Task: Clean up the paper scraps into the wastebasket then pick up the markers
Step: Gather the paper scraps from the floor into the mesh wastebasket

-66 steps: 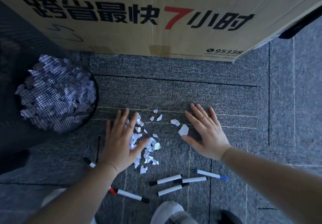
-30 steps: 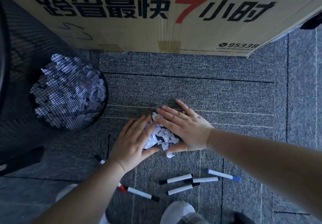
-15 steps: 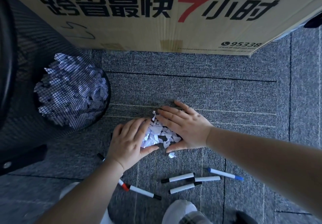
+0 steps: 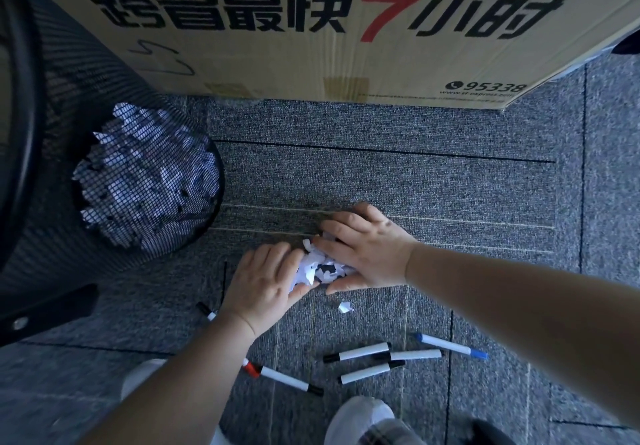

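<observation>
A heap of white paper scraps lies on the grey carpet, squeezed between my two hands. My left hand cups its left side with fingers curled in. My right hand curls round its right and far side. One stray scrap lies just in front of the heap. The black mesh wastebasket stands to the left, with scraps showing through its wall. Several markers lie nearer me: a red-capped one, black-capped ones, a blue one. Another marker is partly hidden by my left wrist.
A big printed cardboard box closes off the far side. A black chair foot lies at the left below the basket. My shoes are at the bottom edge. Bare carpet stretches to the right.
My hands swept together from either side, pushing the scattered scraps into one tight heap. Their fingers have now curled in around it. One scrap slipped out in front.
</observation>
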`<move>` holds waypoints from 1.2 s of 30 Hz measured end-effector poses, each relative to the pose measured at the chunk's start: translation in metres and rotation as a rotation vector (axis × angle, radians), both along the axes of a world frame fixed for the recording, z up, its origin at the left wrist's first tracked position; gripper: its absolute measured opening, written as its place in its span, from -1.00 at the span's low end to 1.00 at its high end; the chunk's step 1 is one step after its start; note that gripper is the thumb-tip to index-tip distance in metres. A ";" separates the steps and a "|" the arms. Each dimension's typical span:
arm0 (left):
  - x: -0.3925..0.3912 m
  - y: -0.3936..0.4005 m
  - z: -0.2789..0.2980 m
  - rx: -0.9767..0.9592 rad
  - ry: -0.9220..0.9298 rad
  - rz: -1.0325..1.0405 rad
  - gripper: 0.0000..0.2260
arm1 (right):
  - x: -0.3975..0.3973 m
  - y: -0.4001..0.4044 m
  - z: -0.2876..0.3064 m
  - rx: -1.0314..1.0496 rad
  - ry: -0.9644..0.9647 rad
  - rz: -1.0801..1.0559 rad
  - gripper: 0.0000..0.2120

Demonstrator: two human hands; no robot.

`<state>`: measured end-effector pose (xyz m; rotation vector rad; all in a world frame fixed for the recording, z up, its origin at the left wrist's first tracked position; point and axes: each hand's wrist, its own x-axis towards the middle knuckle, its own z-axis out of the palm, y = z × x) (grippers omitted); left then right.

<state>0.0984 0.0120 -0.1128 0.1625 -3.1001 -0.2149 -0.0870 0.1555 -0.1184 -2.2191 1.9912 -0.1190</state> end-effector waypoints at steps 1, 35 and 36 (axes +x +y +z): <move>0.001 -0.001 0.001 0.009 -0.009 -0.016 -0.54 | 0.000 -0.003 0.000 -0.016 0.004 0.007 -0.36; -0.052 -0.045 0.095 0.193 -0.470 0.169 -0.96 | -0.057 -0.017 0.083 0.377 -0.157 -0.374 -0.85; -0.058 -0.047 0.106 0.193 -0.494 0.172 -0.95 | -0.061 -0.022 0.092 0.370 -0.154 -0.390 -0.85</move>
